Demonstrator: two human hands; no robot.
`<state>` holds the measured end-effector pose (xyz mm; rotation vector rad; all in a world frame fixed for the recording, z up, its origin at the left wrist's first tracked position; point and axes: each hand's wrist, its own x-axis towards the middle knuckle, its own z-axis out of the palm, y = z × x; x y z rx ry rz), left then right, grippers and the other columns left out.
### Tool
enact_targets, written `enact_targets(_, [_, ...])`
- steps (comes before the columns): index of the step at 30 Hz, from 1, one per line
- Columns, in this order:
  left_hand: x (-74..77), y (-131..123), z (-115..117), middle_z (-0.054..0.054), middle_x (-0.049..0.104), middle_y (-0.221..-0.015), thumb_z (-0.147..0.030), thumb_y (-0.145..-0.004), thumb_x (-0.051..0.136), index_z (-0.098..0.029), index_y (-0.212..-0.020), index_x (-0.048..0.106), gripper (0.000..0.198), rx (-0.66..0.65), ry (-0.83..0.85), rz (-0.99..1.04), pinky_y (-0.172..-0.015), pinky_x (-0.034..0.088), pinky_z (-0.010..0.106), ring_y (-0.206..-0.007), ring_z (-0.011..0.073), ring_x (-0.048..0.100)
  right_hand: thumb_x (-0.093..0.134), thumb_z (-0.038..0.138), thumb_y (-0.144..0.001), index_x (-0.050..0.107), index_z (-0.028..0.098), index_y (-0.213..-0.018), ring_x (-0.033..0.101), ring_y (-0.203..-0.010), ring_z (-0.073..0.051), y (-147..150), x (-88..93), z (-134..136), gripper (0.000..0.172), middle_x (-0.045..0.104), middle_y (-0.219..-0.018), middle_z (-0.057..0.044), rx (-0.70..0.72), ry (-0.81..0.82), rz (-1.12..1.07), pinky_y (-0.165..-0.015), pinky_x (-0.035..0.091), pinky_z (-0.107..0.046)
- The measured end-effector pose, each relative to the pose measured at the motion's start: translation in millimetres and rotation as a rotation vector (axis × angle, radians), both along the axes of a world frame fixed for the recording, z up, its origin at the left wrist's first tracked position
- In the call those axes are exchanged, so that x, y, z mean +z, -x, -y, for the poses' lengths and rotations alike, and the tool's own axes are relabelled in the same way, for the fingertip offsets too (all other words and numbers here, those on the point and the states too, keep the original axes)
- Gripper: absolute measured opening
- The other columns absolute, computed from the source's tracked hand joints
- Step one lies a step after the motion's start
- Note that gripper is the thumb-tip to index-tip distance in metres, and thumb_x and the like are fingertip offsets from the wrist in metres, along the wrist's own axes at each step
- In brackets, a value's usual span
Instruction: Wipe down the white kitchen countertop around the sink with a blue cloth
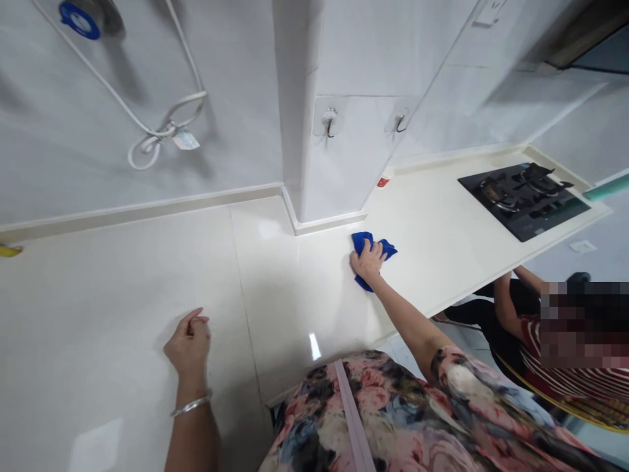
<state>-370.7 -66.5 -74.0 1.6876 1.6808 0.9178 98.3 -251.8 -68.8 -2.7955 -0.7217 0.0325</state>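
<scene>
My right hand [368,261] presses down on a blue cloth [362,241], which lies crumpled on the white countertop [314,282] near the corner of a wall pillar. Parts of the cloth stick out past the fingers and below the palm. On the left, my left hand [189,341] is over the counter with its fingers loosely bent and slightly apart. Nothing shows in it, and a silver bangle circles that wrist. Whether the left hand touches the surface I cannot tell.
A black gas stove [523,196] is set into the counter at right. A small red-and-white container [384,178] stands behind the pillar [354,157], which carries two hooks. A knotted white cable [160,134] hangs at left. A seated person [511,321] is beyond the counter's right edge.
</scene>
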Motion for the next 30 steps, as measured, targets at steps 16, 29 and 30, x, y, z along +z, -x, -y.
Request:
enact_targets(16, [7.2, -1.4, 4.9, 0.002, 0.078, -0.083, -0.038, -0.087, 0.050, -0.021, -0.112, 0.079, 0.042, 0.051, 0.057, 0.006, -0.062, 0.050, 0.027, -0.055, 0.0128, 0.060, 0.059, 0.029, -0.093, 0.059, 0.020, -0.150, 0.035, -0.161, -0.036, 133.6, -10.7, -35.5, 0.057, 0.058, -0.156, -0.018, 0.761, -0.281, -0.210, -0.132, 0.022, -0.069])
enact_targets(29, [19.3, -58.5, 63.2, 0.015, 0.080, -0.114, -0.062, -0.075, 0.074, -0.016, -0.120, 0.074, 0.064, -0.178, 0.490, 0.559, -0.063, 0.058, 0.031, -0.072, 0.0191, 0.075, 0.061, 0.043, -0.082, 0.075, 0.023, -0.125, 0.073, -0.107, -0.028, 97.8, 62.2, 6.2, 0.050, 0.080, -0.117, -0.007, 0.309, -0.909, -0.828, -0.100, 0.061, -0.047])
enact_targets(30, [24.0, -72.1, 74.4, 0.016, 0.080, -0.116, -0.064, -0.073, 0.077, -0.016, -0.122, 0.073, 0.068, -0.259, 0.565, 0.592, -0.064, 0.059, 0.031, -0.074, 0.0204, 0.076, 0.063, 0.044, -0.082, 0.074, 0.022, -0.126, 0.072, -0.109, -0.028, 97.4, 74.8, 6.3, 0.051, 0.079, -0.119, -0.008, 0.299, -0.952, -0.817, -0.101, 0.061, -0.046])
